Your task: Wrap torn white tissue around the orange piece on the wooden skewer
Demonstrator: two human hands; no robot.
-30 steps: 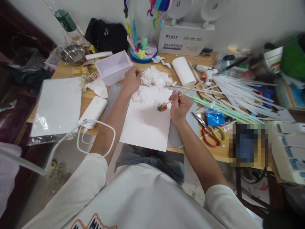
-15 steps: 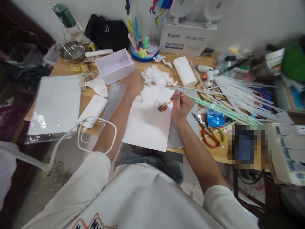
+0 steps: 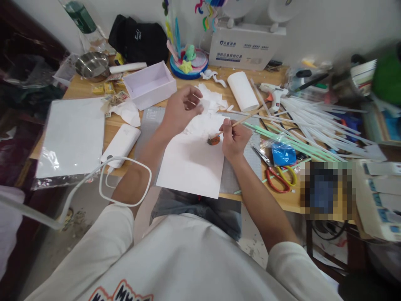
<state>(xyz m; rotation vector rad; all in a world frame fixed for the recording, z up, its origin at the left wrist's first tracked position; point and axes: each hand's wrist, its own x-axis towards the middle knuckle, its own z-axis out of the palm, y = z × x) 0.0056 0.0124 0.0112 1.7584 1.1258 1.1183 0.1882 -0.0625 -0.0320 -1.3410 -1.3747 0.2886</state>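
Observation:
My right hand [image 3: 236, 138] is closed around a thin wooden stick [image 3: 246, 118]. The stick's lower end meets a small dark and orange piece [image 3: 214, 140] with white fluff at its edge, lying on a white paper sheet [image 3: 191, 167]. Over the sheet's upper left, my left hand [image 3: 181, 110] is raised with fingers curled. A small scrap of white tissue [image 3: 205, 105] shows at its thumb and fingertips, apparently pinched there. Behind that hand lies a heap of torn white tissue [image 3: 214, 98], partly hidden by it.
A lilac box [image 3: 150, 85] and a white roll [image 3: 242, 91] stand behind. Scissors [image 3: 278, 179], a glue gun [image 3: 275, 94] and many plastic strips [image 3: 319, 121] lie right. Left are a white power bank [image 3: 122, 144] with a looping cable and a bagged sheet [image 3: 72, 138].
My left hand has moved right from the heap's left edge, its fingers loosening from a fist, and a white scrap now shows at its fingertips. My right hand has shifted slightly left with the stick.

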